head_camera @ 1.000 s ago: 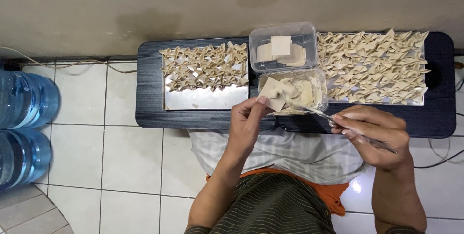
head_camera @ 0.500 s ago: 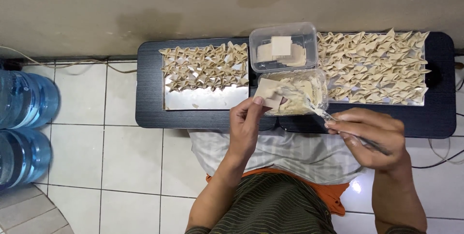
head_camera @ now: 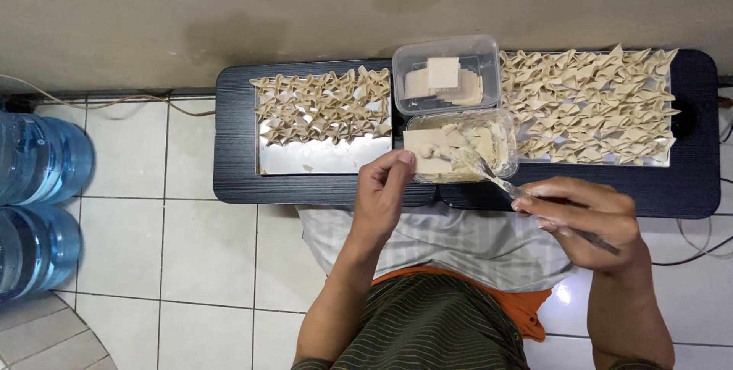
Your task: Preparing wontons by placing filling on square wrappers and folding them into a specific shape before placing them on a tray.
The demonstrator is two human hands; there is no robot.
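My left hand holds a square dumpling wrapper flat over the near edge of a clear container of pale filling. My right hand grips a fork whose tines rest on the wrapper and the filling. Behind it stands a second clear container with a stack of square wrappers. A metal tray on the left is partly covered with folded dumplings. On the right, another tray is packed with folded dumplings.
All of this sits on a low dark table against a wall, above a white tiled floor. Two blue water jugs stand at the left. A striped cloth lies over my lap. Cables run along the wall base and at the right.
My right hand has pushed the fork forward from beside the container into the filling and onto the wrapper. My left hand has stayed in place with the wrapper.
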